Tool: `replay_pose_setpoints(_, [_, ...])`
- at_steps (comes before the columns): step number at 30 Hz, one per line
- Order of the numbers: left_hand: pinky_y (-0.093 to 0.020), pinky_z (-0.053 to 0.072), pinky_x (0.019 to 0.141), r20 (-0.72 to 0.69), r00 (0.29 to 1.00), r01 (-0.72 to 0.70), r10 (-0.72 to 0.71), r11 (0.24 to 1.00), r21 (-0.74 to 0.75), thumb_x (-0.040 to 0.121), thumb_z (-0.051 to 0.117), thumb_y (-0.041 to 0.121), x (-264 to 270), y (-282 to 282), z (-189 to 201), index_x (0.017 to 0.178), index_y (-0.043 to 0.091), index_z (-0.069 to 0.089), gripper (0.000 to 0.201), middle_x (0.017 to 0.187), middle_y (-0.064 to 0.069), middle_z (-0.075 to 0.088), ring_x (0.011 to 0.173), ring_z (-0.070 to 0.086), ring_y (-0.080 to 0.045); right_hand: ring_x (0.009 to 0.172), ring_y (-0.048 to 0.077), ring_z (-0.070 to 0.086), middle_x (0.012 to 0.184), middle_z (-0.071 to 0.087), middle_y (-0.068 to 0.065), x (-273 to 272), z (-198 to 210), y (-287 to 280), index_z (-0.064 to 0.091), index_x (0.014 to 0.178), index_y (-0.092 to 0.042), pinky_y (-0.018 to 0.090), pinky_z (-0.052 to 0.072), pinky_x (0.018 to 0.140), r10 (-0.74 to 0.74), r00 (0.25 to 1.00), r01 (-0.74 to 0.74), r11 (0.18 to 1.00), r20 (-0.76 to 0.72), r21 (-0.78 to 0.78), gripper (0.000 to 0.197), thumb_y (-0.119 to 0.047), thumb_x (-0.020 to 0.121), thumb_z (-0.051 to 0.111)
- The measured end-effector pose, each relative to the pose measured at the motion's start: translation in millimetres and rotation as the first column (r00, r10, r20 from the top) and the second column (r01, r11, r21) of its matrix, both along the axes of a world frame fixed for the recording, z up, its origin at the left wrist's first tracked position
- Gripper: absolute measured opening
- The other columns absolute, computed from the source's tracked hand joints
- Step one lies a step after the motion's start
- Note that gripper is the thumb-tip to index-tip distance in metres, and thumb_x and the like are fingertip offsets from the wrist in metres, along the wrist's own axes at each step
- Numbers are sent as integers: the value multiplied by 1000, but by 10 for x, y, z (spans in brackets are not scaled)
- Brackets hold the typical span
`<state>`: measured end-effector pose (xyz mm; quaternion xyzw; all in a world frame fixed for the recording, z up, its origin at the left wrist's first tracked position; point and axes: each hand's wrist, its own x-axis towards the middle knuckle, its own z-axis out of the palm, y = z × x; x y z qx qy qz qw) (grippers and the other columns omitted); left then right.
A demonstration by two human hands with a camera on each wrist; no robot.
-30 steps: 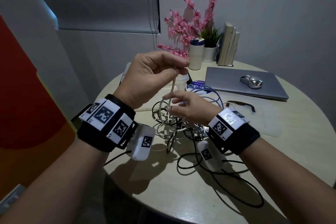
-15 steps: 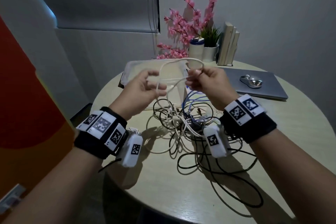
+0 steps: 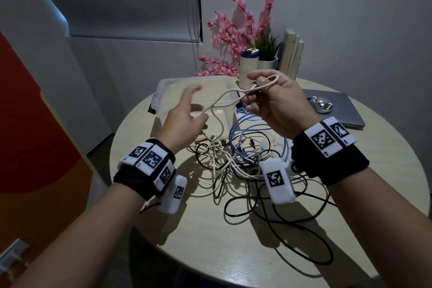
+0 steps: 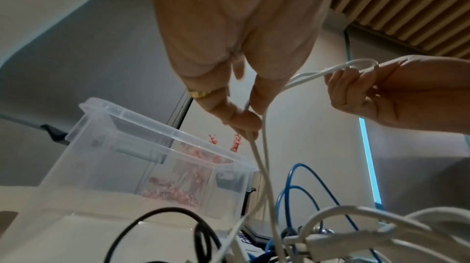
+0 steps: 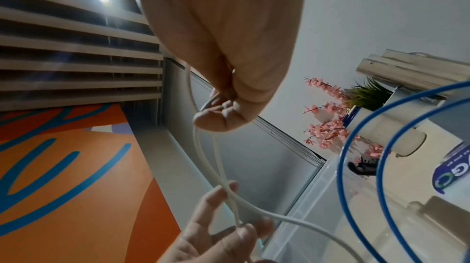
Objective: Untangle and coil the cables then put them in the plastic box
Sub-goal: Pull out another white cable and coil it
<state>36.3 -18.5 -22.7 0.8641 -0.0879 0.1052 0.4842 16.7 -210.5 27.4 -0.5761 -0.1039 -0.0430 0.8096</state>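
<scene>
A white cable [image 3: 224, 97] rises out of the tangle of white, blue and black cables [image 3: 233, 159] on the round table [image 3: 210, 241]. My right hand [image 3: 259, 91] holds a doubled loop of it, raised in front of the clear plastic box [image 3: 163, 91]. My left hand [image 3: 198, 112] is lower and to the left, thumb and a finger pinching the same cable [image 4: 264, 166] while the other fingers spread. The left wrist view shows that pinch of my left hand [image 4: 246, 122]. In the right wrist view my right hand [image 5: 218, 114] grips the loop. The box holds no cable.
A grey laptop [image 3: 339, 110] with a metal object [image 3: 323, 106] on it lies at the back right. A white bottle [image 3: 249, 68], pink flowers [image 3: 233, 30], a potted plant [image 3: 268, 49] and books [image 3: 292, 54] stand behind. A black cable [image 3: 304, 252] trails toward the table's near edge.
My right hand rose from the tangle and took the cable's loop, lifting it to the right. My left hand dropped from high up to lower left, sliding along the cable.
</scene>
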Motion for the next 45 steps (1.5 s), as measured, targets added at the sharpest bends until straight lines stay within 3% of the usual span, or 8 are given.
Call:
replay_pose_setpoints(5, [-23,53,61,-67,991,99,-113,977,-188,97,49,10,-1,-3,-39,84,14,63,19,79,-5,65,68,64,-15,55,15,62,78,57,11,38,21,-26,56,91,-6,24,55,51,-67,998,67,998,-1,-24,23,7,96,37])
replay_pose_setpoints(12, [-16,53,60,83,995,86,-50,851,-517,99,44,8,-42,-39,156,88,9,58,18,77,-7,64,63,63,-9,73,20,61,104,60,14,75,-266,-17,48,113,-2,44,58,70,-110,975,19,907,-192,-422,35,-9,85,67])
replay_pose_setpoints(17, [-17,52,61,169,984,159,-63,753,-639,100,43,10,-81,-93,279,91,9,58,17,77,-5,65,69,65,-13,79,22,62,84,62,8,-4,-415,134,49,111,-3,42,55,76,43,979,-136,861,-197,-491,36,-4,82,69])
replay_pose_setpoints(20, [-17,52,61,238,966,237,-103,724,-648,100,41,10,-130,-135,338,91,9,56,18,76,-2,66,70,65,-13,69,15,58,74,63,-1,-29,-470,223,59,112,-8,28,49,61,104,987,-157,763,-121,-627,25,-10,88,64])
replay_pose_setpoints(26, [-18,52,63,270,963,223,-26,644,-732,101,40,10,-106,-93,414,90,10,54,18,78,-4,67,71,66,-14,88,14,64,93,72,-2,-6,-539,148,74,91,-17,33,50,83,189,977,-182,498,-99,-848,24,-34,92,57])
replay_pose_setpoints(34, [-27,55,78,63,974,-112,218,702,-704,98,41,2,53,158,201,115,23,37,27,99,-13,65,83,67,-18,81,19,59,87,69,2,34,-430,-86,69,81,-17,26,42,66,163,983,-172,657,-84,-734,18,-25,93,58])
replay_pose_setpoints(40, [-30,49,69,-108,992,-73,63,993,-90,92,58,26,-28,103,-22,114,30,58,23,114,-4,57,80,56,-13,62,4,54,74,61,1,58,-324,-57,67,89,-11,9,42,55,16,998,21,775,53,-632,23,-23,97,50])
replay_pose_setpoints(45, [-29,26,108,44,992,119,-118,993,-21,93,44,46,-194,-92,22,113,28,65,34,152,-4,29,141,22,-11,54,8,55,70,58,5,64,-338,5,64,80,-10,31,46,68,35,999,-13,866,33,-499,25,-19,98,49])
